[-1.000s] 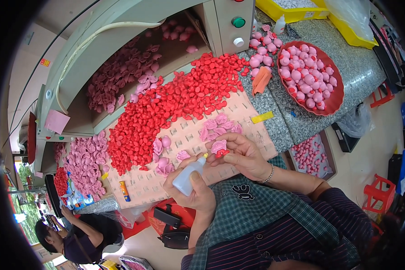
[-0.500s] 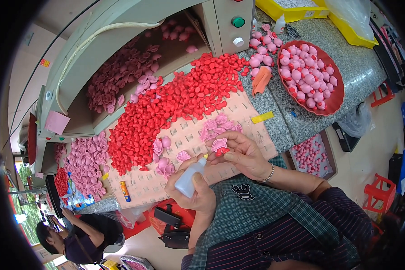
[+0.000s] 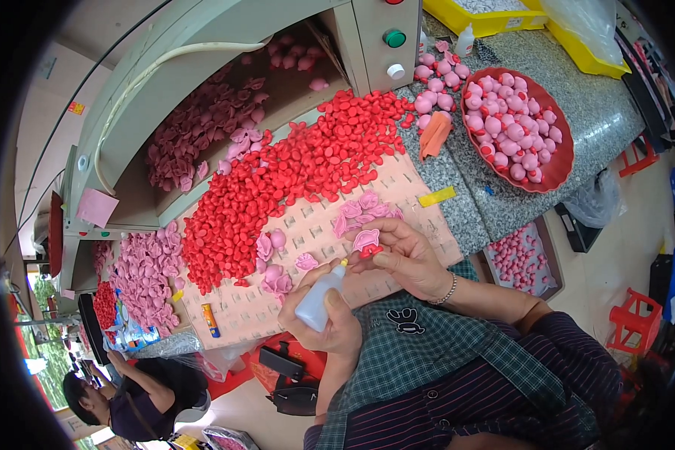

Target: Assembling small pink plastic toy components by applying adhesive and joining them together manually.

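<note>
My left hand (image 3: 331, 315) is wrapped round a small translucent squeeze bottle (image 3: 316, 301) with a yellow tip, which tilts up toward my other hand. Between the fingertips of my right hand (image 3: 409, 259) is a pink cup-shaped part (image 3: 366, 240) with a red piece (image 3: 369, 253) at its lower edge. The bottle's tip is close to this part; I cannot tell whether they touch. Beyond the right hand lies a cluster of pink petal-like parts (image 3: 367, 208). More pink pieces (image 3: 276, 279) rest on the peach-coloured mat (image 3: 315, 225), left of the bottle.
A large heap of glossy red pieces (image 3: 292, 165) covers the mat's far side, before a grey machine opening (image 3: 165, 82). At right stands a red bowl (image 3: 569, 161) of pink-and-red balls. Pink parts (image 3: 146, 277) pile up at left. A co-worker (image 3: 139, 397) is at lower left.
The bottle has shifted very slightly right in my left hand's grip. My right hand holds the pink part in almost the same place.
</note>
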`<state>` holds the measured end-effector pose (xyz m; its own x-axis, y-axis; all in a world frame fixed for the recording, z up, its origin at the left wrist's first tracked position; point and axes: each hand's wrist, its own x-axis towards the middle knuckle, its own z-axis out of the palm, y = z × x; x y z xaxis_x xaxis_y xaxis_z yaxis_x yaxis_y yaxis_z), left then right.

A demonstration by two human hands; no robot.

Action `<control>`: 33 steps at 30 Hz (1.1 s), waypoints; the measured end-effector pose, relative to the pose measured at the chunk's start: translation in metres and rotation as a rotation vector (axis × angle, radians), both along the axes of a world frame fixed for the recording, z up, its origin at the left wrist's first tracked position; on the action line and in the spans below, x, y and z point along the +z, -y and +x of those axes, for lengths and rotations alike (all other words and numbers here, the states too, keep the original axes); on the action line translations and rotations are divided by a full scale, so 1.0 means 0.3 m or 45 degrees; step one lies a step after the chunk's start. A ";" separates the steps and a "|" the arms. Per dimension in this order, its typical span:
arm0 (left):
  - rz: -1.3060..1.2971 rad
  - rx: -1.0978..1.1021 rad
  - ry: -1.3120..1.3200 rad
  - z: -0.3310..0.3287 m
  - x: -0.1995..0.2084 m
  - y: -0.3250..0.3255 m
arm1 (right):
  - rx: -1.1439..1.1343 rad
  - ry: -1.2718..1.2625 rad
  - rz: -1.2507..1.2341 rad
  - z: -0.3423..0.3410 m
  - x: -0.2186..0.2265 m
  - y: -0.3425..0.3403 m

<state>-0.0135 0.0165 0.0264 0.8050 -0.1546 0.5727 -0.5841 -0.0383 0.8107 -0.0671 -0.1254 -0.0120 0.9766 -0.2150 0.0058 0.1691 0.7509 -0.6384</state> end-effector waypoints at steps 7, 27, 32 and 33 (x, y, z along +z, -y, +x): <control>-0.056 0.001 -0.016 -0.004 -0.005 0.004 | -0.001 0.011 -0.026 0.003 -0.003 0.001; -0.038 0.026 -0.037 -0.008 0.009 0.011 | 0.003 -0.011 0.000 0.000 0.004 0.004; -0.130 0.020 -0.110 -0.007 0.004 0.011 | 0.044 -0.004 0.034 0.002 0.005 0.005; -0.157 0.016 -0.136 -0.008 0.006 0.018 | 0.042 -0.005 0.035 0.002 0.004 0.005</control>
<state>-0.0157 0.0112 0.0282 0.8637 -0.0779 0.4979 -0.4946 0.0585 0.8671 -0.0666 -0.1270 -0.0109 0.9832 -0.1824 -0.0031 0.1415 0.7732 -0.6181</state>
